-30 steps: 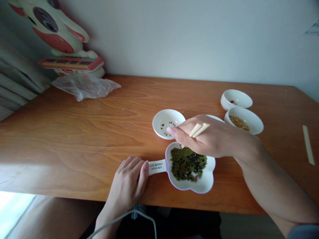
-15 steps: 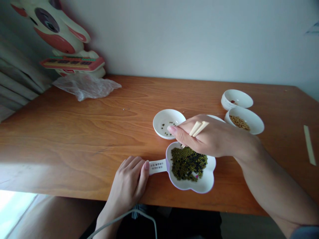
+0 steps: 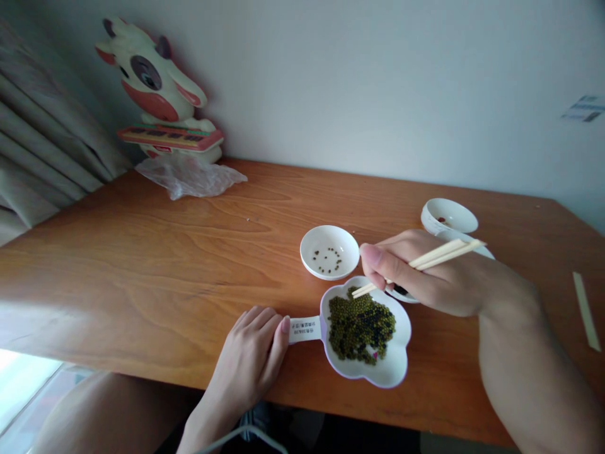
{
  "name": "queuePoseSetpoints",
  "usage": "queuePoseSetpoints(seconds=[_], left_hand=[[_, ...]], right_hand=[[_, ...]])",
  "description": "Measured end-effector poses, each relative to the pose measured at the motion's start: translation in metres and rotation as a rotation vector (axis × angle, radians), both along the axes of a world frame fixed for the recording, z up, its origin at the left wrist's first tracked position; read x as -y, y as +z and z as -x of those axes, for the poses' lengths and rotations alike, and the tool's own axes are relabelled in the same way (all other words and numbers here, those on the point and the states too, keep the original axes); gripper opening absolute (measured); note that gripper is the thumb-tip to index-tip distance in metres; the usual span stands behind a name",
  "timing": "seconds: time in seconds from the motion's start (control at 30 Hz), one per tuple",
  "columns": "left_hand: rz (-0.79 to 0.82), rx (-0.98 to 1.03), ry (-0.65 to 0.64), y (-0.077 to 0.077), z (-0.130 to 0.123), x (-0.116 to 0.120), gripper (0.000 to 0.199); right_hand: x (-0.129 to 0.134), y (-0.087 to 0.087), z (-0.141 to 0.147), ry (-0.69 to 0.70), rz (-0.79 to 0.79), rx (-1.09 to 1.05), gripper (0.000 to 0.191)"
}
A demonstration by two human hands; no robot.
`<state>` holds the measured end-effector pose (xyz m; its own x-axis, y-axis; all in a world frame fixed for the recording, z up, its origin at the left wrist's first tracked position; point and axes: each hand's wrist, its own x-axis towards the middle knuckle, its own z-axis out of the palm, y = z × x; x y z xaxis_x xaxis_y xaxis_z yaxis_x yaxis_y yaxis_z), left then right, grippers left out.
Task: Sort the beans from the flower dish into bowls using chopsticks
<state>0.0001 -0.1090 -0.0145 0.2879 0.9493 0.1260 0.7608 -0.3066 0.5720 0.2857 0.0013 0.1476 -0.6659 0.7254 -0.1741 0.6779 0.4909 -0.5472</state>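
Observation:
My left hand (image 3: 255,353) is closed around the handle of a white, purple-rimmed scoop (image 3: 397,366) shaped like a flower, resting near the table's front edge. Green beans mixed with black beans (image 3: 359,325) lie in the scoop. My right hand (image 3: 425,271) grips a pair of wooden chopsticks (image 3: 439,255), whose tips reach over the beans at the scoop's far side. Just beyond the scoop stands a white bowl (image 3: 329,234) with several green beans in it. Another bowl (image 3: 409,298), holding something black, is mostly hidden beneath my right hand.
At the back right are a white bowl (image 3: 449,208) with a few reddish bits and another bowl (image 3: 477,244), largely covered by my hand. A pale strip (image 3: 586,309) lies at the right. A crumpled plastic bag (image 3: 193,180) and a cow toy keyboard (image 3: 174,135) occupy the back left.
My right hand has shifted right and turned, so the chopsticks lie flatter and their tips now show over the beans. My left hand still holds the scoop's handle. The camera view has shifted.

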Motion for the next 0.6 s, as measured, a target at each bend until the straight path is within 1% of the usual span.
queuePoseSetpoints(seconds=[0.07, 0.2, 0.43, 0.5, 0.6], left_hand=[[0.004, 0.006, -0.005, 0.000, 0.000, 0.000, 0.038], [0.002, 0.011, -0.019, 0.001, -0.001, -0.002, 0.037], [-0.004, 0.011, -0.028, 0.001, 0.000, 0.000, 0.037], [-0.004, 0.002, -0.029, 0.003, -0.001, 0.000, 0.038], [-0.001, -0.001, -0.019, 0.004, -0.001, 0.000, 0.039]], right_hand=[[0.001, -0.001, 0.000, 0.010, 0.011, 0.011, 0.060], [0.000, -0.008, 0.003, 0.013, -0.019, 0.050, 0.054], [-0.001, -0.015, 0.004, 0.015, -0.016, 0.048, 0.056], [-0.001, -0.016, 0.005, 0.044, -0.028, 0.022, 0.055], [0.001, -0.017, 0.009, 0.122, -0.004, -0.036, 0.055]])
